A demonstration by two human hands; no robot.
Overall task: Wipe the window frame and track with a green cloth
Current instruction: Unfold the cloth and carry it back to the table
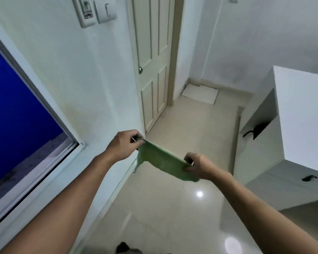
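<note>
Beside hands (124,143), window frame (44,99), door (152,61).

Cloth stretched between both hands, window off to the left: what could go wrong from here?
1. The green cloth is only pinched at its ends by the left hand and right hand; one corner hangs and could slip free.
2. It is held away from the window frame, over the glossy floor, so a drop could dirty it.

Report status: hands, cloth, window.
Both hands, left and right, pinch the green cloth, stretched between them over the floor. Window frame to the left, untouched. Nothing in between.
</note>
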